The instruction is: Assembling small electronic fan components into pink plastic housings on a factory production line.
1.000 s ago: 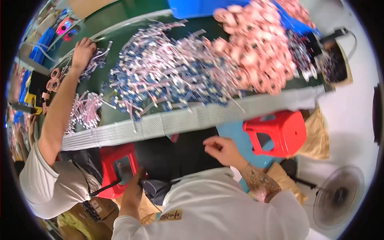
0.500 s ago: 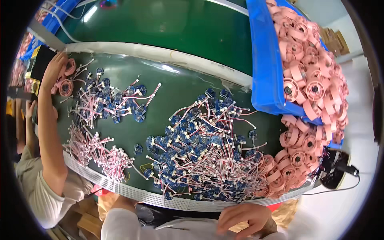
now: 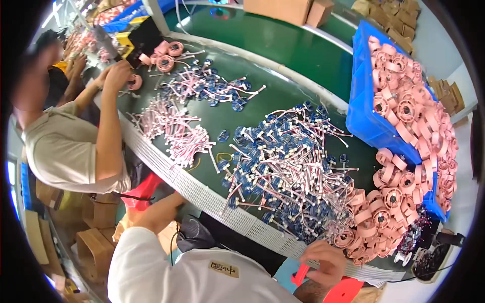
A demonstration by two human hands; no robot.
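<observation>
My right hand (image 3: 326, 260) is at the table's front edge, just below a heap of pink ring-shaped plastic parts (image 3: 384, 207). Its fingers are loosely bent and apart from the thumb. Red shows through that gap, matching the red round surface (image 3: 346, 291) under the wrist; nothing is plainly held. My left forearm (image 3: 164, 209) runs out of a white sleeve to the table's edge, and the left hand itself is hidden. Nearest on the table are a large pile of small blue circuit boards with red-and-white wires (image 3: 283, 171) and a bundle of loose wires (image 3: 187, 144).
A blue crate (image 3: 356, 96) full of pink rings stands at the right. Another pile of wired boards (image 3: 207, 86) lies farther back. At left, a co-worker's hands (image 3: 113, 76) are by a pink ring (image 3: 134, 82). A perforated white strip (image 3: 202, 197) edges the table.
The view has swung left, showing more of the co-worker, whose hand has moved back from the pink rings to the table's edge. My right hand now appears at the table's front edge.
</observation>
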